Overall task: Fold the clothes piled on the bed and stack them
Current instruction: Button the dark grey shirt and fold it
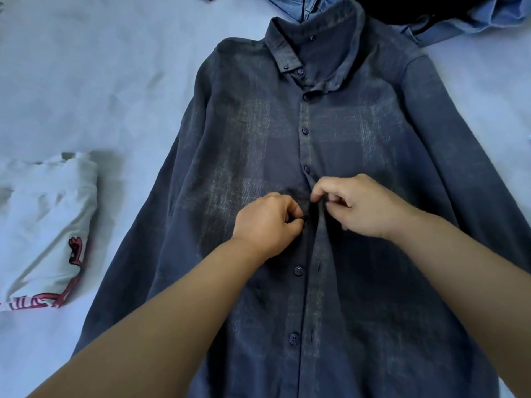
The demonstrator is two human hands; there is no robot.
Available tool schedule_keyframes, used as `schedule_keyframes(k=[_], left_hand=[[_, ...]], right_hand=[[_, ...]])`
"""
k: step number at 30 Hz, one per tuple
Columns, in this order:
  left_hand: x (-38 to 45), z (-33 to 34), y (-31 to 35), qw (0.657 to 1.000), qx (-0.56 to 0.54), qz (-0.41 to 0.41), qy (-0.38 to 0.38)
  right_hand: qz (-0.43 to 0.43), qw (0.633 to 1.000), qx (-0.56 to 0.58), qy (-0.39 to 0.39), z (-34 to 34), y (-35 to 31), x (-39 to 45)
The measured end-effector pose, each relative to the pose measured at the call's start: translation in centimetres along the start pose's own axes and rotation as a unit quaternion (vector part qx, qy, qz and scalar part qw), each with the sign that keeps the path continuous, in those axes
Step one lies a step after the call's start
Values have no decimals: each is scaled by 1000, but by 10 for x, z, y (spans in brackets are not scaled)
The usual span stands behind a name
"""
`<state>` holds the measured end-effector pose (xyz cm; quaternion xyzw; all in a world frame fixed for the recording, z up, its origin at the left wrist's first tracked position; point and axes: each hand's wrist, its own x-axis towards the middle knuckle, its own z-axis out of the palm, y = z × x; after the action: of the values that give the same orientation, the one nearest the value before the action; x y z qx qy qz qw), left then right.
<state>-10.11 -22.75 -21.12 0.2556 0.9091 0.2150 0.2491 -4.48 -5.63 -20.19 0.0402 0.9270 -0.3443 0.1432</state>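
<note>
Dark-blue shirt (330, 168) lies flat mid-bed, being buttoned: left hand (267, 222) pinches a button, right hand (359, 205) pinches the placket; next, likely, push it through.

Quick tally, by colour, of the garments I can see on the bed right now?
Dark blue shirt, spread flat, both hands at its placket: 1
White folded garment: 1
Light blue denim garments, piled at the top edge: at least 1, count unclear
Black garment, mostly out of view: 1
Total: at least 4
</note>
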Motion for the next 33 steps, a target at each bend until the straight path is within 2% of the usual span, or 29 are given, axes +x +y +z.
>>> schedule_keyframes(k=[4,8,11,13,17,26,30,33], left_hand=[[6,-7,-1,999,-12,-13,-48],[11,-14,-1,990,-94,-55,-86],[14,-20,1,953,-241,-127,-131],[16,-24,1,939,-265,-157,-152],[24,-26,2,939,-247,-169,-170],[29,-27,13,952,-187,-166,-176],[16,-15,8,972,-169,-92,-132],[4,-7,8,996,-59,-20,-62]], right_hand=[[-94,993,-38,55,13,0,4],[-125,987,0,99,26,7,3],[-125,980,41,147,38,12,-1],[-123,974,53,181,45,12,-1],[-134,964,65,222,52,13,0],[-163,960,-4,227,58,14,-2],[-143,962,11,231,60,14,-1],[-129,963,37,232,61,16,1]])
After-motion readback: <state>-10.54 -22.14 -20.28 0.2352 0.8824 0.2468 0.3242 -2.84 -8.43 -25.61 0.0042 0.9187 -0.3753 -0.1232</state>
